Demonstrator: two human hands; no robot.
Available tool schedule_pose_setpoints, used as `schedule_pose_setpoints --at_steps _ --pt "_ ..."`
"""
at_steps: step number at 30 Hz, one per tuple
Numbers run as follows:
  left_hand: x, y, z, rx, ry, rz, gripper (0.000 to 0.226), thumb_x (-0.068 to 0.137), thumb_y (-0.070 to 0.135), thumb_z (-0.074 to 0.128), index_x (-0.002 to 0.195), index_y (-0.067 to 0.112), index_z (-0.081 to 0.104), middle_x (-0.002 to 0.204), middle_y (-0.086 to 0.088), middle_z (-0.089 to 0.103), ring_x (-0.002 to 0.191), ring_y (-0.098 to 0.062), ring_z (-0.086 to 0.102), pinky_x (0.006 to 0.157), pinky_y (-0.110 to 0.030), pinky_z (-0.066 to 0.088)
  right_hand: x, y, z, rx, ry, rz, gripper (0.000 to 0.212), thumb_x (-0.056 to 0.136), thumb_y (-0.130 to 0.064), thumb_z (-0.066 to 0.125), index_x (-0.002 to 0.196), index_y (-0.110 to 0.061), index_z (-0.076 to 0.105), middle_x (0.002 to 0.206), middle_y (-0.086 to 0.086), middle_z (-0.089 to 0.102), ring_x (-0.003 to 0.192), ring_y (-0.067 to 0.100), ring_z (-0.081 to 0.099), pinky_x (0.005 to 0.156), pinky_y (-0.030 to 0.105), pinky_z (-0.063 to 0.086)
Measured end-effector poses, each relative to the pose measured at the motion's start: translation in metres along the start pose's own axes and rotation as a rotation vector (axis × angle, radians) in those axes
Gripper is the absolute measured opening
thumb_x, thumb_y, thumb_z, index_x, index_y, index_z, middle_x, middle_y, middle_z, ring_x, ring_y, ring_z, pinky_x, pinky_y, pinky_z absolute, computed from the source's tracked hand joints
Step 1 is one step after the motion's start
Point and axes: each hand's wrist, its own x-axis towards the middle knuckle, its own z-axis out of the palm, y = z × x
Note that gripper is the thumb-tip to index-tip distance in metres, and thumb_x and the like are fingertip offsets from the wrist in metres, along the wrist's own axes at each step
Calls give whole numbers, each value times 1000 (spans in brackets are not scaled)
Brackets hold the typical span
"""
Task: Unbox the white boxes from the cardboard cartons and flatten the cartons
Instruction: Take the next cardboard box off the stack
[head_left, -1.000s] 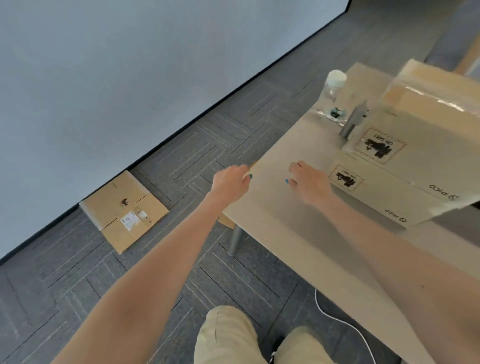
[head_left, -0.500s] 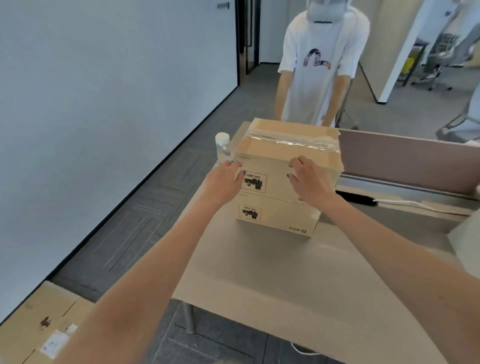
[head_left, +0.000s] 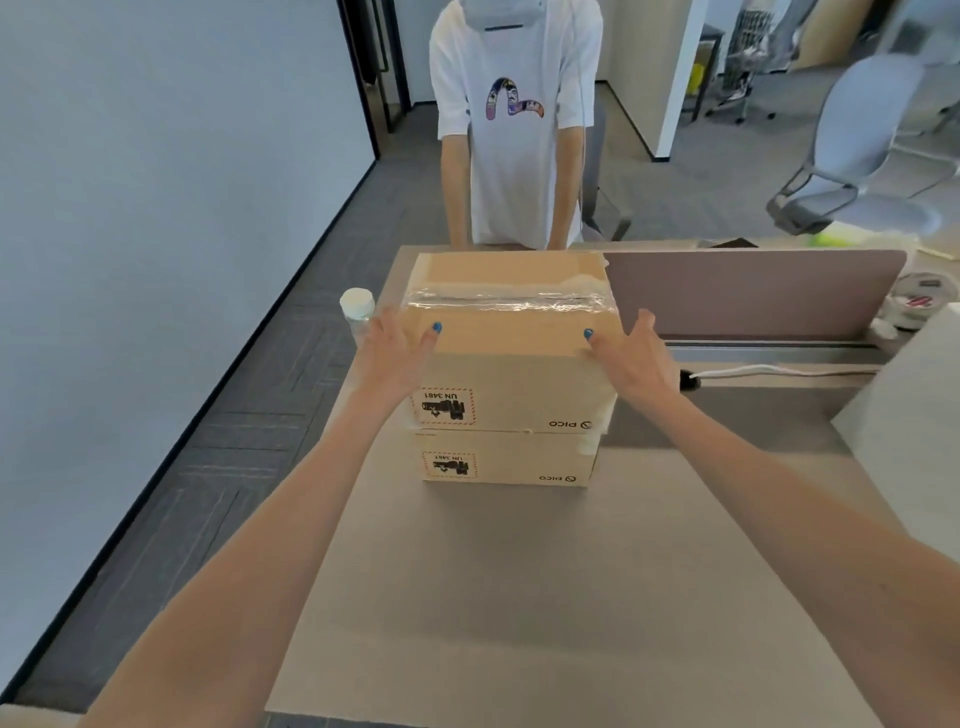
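Two sealed cardboard cartons are stacked at the far middle of the table (head_left: 519, 597). The top carton (head_left: 509, 364) has clear tape across its lid and sits on the lower carton (head_left: 519, 460). My left hand (head_left: 389, 353) lies against the top carton's left side with its thumb on the lid. My right hand (head_left: 631, 358) lies against the right side, fingers straight, thumb on the lid. No white box shows; what the cartons hold is hidden.
A white-capped bottle (head_left: 357, 306) stands just left of the cartons near the table edge. A person in a white T-shirt (head_left: 514, 130) stands behind the table. At right are a divider panel (head_left: 753, 296), a white cable (head_left: 769, 370) and a tape roll (head_left: 922, 299).
My view has swung up from the floor to the table. Both hands have moved from the table edge up to the two sides of the top carton.
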Motion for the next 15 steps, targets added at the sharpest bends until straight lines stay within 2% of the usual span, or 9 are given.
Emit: schedule_pose_setpoints --at_steps 1,3,6,7,11,13,15 --pt "5 -4 2 -34 -21 -15 69 95 58 47 145 14 28 141 -11 43 120 -36 51 85 -45 37 5 -2 4 80 -16 63 80 89 -54 52 146 -10 18 127 11 55 106 34 56 82 41 44" --pt "12 -10 6 -153 -73 -51 71 93 55 54 146 17 26 142 -7 45 123 -33 50 90 -44 37 14 -4 11 243 -32 151 82 87 -56 56 146 -11 22 129 9 53 113 32 54 87 39 42" --pt "21 -16 10 -388 -140 -110 72 91 45 65 145 19 27 137 -5 50 123 -29 51 97 -39 39 26 2 24 442 -24 188 69 82 -48 67 137 -14 42 124 2 57 112 25 55 89 37 46" --pt "23 -18 12 -456 -134 -120 71 89 42 69 144 19 29 134 -5 52 119 -26 51 96 -38 41 27 5 27 506 -25 192 65 81 -45 69 134 -16 45 119 0 58 110 22 57 89 37 48" --pt "25 -19 19 -750 -107 -221 63 87 24 73 140 21 38 117 4 52 96 -8 53 71 -22 39 29 13 29 751 -105 191 60 81 -37 73 132 -20 47 116 -4 60 97 13 61 74 27 50" --pt "24 -20 21 -827 -100 -243 61 87 21 73 137 24 39 111 8 51 94 -4 52 70 -24 40 30 15 31 820 -128 187 60 80 -34 75 132 -21 46 117 -2 61 98 15 62 76 30 52" --pt "23 -20 22 -879 -107 -249 60 86 21 74 136 26 40 112 8 53 98 -8 55 73 -28 44 31 16 32 866 -142 191 60 80 -32 75 132 -22 46 117 0 62 98 16 63 74 31 53"
